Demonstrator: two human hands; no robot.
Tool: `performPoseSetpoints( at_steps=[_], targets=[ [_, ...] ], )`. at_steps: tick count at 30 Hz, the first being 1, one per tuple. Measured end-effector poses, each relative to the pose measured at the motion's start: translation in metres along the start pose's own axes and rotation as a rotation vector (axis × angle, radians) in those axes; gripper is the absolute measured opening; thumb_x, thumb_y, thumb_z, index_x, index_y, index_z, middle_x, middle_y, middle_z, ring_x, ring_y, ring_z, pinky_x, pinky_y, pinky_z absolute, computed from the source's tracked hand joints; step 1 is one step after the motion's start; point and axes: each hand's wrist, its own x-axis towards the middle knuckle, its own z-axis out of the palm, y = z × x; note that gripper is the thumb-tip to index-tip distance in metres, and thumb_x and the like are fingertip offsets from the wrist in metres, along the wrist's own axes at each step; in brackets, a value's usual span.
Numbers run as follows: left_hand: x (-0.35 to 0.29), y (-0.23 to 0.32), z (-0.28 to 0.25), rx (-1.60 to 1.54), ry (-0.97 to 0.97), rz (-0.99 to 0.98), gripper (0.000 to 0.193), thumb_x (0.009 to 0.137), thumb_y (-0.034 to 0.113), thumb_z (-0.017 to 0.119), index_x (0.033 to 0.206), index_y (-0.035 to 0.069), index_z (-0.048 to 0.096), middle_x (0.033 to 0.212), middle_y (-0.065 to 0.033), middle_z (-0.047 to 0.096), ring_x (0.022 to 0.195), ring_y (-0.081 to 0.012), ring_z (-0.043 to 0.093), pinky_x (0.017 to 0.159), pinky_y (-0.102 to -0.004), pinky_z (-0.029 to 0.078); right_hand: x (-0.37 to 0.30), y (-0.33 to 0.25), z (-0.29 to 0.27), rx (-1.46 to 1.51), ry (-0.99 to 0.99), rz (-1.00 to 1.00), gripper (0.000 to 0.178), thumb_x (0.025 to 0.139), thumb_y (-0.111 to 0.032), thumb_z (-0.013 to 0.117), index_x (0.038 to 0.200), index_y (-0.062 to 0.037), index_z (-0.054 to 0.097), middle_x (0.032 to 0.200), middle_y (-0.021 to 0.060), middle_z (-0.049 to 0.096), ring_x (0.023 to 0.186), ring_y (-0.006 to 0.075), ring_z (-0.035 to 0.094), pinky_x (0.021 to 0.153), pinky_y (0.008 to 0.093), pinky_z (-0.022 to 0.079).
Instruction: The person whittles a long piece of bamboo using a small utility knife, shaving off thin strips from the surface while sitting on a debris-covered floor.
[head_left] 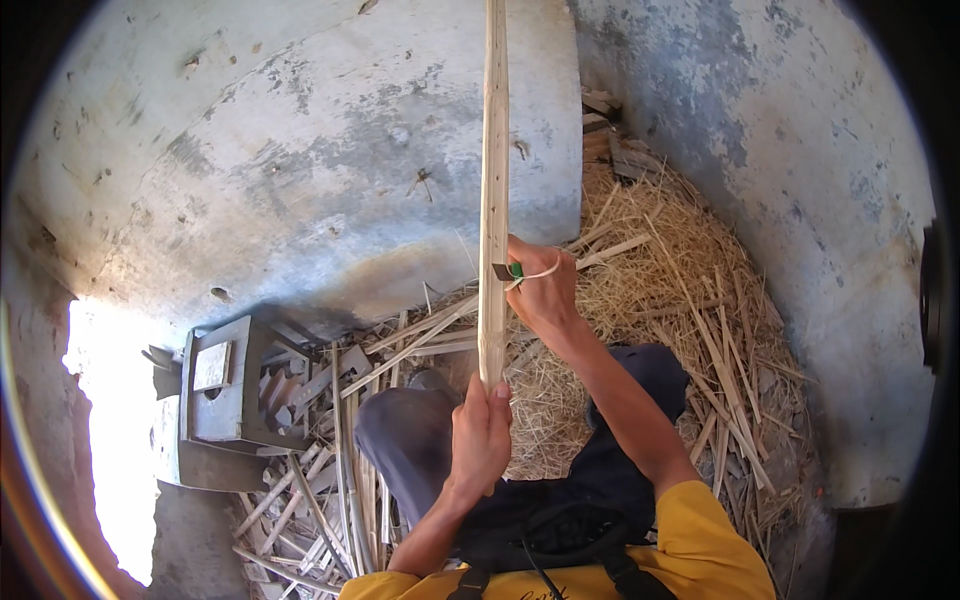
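the left hand [480, 435] grasps the lower part of a long, pale wooden strip [494, 170], with the thumb lying along it, and a short end shows below this hand. the strip stands in front of the person's body and runs almost straight up, until it leaves the view at the upper edge.

the right hand [547, 295] is higher, just beside the right edge of the strip. its fingers are curled around a small tool, of which a dark blade [502, 272] and a green part [516, 271] can be seen. the blade overlaps the strip; how deep it touches, i cannot tell. a white cord [545, 271] makes a loop over the right hand.

nearer to the body are the bent legs in dark trousers [402, 440], and a yellow shirt [710, 540] with black straps [628, 575].

on the floor, beyond the right knee, is a wide heap of straw-like shavings [690, 250], with thin sticks [735, 385] lying over its right side. to the left, many more narrow slats [345, 465] lie crossed. beside them is a grey box [222, 415], open toward the slats, with broken pieces [285, 390] inside. behind stands a worn wall [330, 130] with flaking bluish paint.
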Motion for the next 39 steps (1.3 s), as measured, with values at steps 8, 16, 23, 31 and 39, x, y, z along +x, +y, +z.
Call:
performPoseSetpoints(
  at_steps=[8, 16, 23, 31, 39],
  targets=[
    [-0.01, -0.004, -0.001, 0.052, -0.048, -0.131, 0.025, 0.111, 0.021, 0.049, 0.105, -0.003, 0.052, 0.066, -0.014, 0.059, 0.058, -0.0261, 0.062, 0.056, -0.0408, 0.047, 0.009, 0.028, 0.03, 0.074, 0.127, 0.281, 0.016, 0.095, -0.023, 0.073, 0.09, -0.0074, 0.073, 0.063, 0.0129, 0.066, 0.049, 0.0272, 0.062, 0.045, 0.0412, 0.043],
    [-0.045, -0.044, -0.017, -0.072, -0.2, -0.166, 0.03, 0.109, 0.026, 0.052, 0.104, -0.003, 0.056, 0.068, -0.0099, 0.053, 0.063, -0.0201, 0.053, 0.061, -0.0406, 0.045, 0.058, 0.084, -0.012, 0.254, 0.206, 0.519, 0.029, 0.103, -0.02, 0.055, 0.091, -0.0014, 0.074, 0.062, 0.0062, 0.061, 0.056, 0.012, 0.056, 0.055, 0.0361, 0.042],
    [-0.038, -0.047, -0.042, -0.52, -0.35, -0.423, 0.03, 0.11, 0.031, 0.052, 0.093, 0.006, 0.054, 0.066, 0.0081, 0.047, 0.056, -0.0024, 0.042, 0.05, -0.0244, 0.032, 0.035, 0.052, -0.037, 1.002, -0.358, 0.717, 0.038, 0.094, -0.012, 0.047, 0.125, -0.0045, 0.067, 0.064, -0.0028, 0.048, 0.045, 0.0042, 0.029, 0.042, 0.0216, 0.024],
    [-0.029, -0.047, -0.043, -0.659, -0.534, -0.401, 0.034, 0.111, 0.033, 0.051, 0.092, 0.005, 0.05, 0.062, 0.003, 0.047, 0.048, -0.0056, 0.043, 0.043, -0.0266, 0.039, 0.021, 0.049, -0.056, 1.332, -0.425, 0.502, 0.043, 0.107, -0.031, 0.047, 0.136, -0.0049, 0.066, 0.079, 0.0017, 0.058, 0.045, 0.0025, 0.028, 0.043, 0.0201, 0.024],
    [-0.014, -0.033, -0.028, -0.312, -0.389, -0.147, 0.026, 0.109, 0.028, 0.059, 0.112, 0.002, 0.057, 0.074, 0.0023, 0.053, 0.064, -0.0038, 0.052, 0.056, -0.023, 0.044, 0.021, 0.043, -0.07, 1.154, -0.368, 0.471, 0.04, 0.107, -0.031, 0.051, 0.133, -0.0048, 0.067, 0.08, 0.0018, 0.058, 0.046, 0.0018, 0.031, 0.042, 0.0203, 0.026]
  ],
)
